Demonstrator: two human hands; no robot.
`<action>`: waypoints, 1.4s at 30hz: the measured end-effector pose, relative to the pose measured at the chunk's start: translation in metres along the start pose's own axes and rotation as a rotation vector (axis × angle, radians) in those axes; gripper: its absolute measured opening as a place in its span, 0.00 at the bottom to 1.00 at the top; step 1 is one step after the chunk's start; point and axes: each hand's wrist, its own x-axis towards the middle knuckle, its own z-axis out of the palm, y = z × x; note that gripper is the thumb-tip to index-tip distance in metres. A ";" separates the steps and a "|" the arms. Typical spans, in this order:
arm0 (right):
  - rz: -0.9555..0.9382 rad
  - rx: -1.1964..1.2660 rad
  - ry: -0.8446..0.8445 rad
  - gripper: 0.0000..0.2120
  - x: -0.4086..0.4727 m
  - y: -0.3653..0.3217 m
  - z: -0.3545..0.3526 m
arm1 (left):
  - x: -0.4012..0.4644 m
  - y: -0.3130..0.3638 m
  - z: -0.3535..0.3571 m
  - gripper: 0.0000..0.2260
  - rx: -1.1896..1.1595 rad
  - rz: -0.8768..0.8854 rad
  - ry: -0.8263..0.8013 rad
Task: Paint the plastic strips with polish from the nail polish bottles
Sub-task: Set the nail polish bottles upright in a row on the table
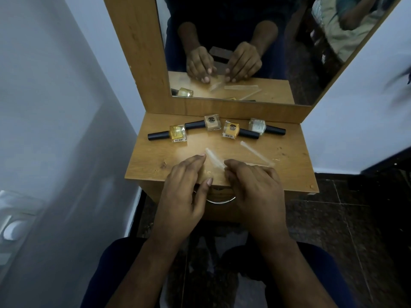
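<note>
Several nail polish bottles lie on their sides along the back of a small wooden table (155, 161): a yellow one (177, 134), a beige one (212, 122), an orange one (231, 130) and a white one (257, 126), all with black caps on. A clear plastic strip (214, 160) lies between my hands. My left hand (185, 181) touches its far end with straight fingertips. My right hand (251, 181) pinches its near end with curled fingers. A second clear strip (255, 153) lies to the right, and a third (258, 164) runs under my right hand.
A mirror (244, 52) in a wooden frame stands at the table's back edge and reflects my hands. A metal drawer handle (220, 201) shows below the front edge. A pale wall is close on the left; dark tiled floor lies on the right.
</note>
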 end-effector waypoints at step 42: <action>0.054 -0.066 -0.216 0.23 0.005 0.015 0.001 | 0.015 0.008 -0.008 0.11 -0.409 -0.299 0.137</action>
